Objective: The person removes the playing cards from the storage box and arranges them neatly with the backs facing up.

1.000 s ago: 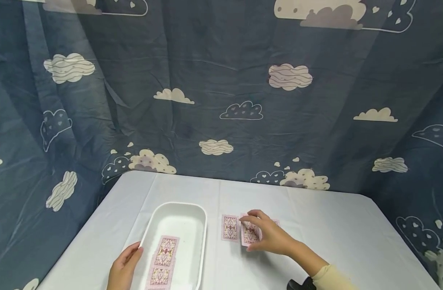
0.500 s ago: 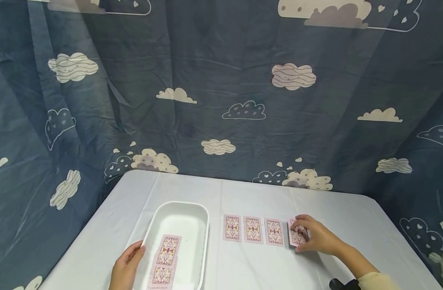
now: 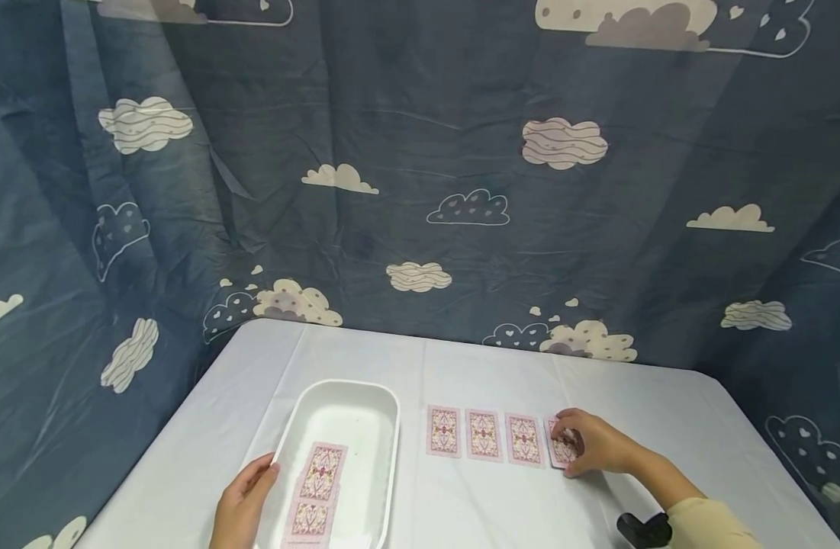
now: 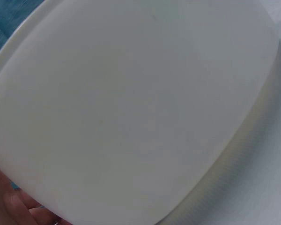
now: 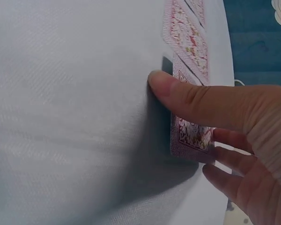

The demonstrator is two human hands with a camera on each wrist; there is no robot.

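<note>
My right hand (image 3: pixel 601 446) pinches a playing card (image 3: pixel 561 448) by its edges at the right end of a row, thumb on the near edge and fingers on the far one. In the right wrist view this card (image 5: pixel 193 138) shows its patterned back, close over the cloth. To its left lie three more face-down playing cards, the nearest one (image 3: pixel 526 440) almost beside it. My left hand (image 3: pixel 242 503) grips the left rim of a white tray (image 3: pixel 394 457). Overlapping pink-backed cards (image 3: pixel 321 473) lie inside the tray.
A white cloth (image 3: pixel 502 503) covers the table. A dark blue curtain (image 3: pixel 392 114) printed with clouds hangs behind it and at the sides. A black strap piece (image 3: pixel 645 530) sits at my right wrist, below a pale yellow sleeve (image 3: pixel 708 526).
My right hand has moved right along the row with a card, from beside the leftmost card to the row's end, uncovering two cards it had hidden. The left hand keeps its grip on the tray.
</note>
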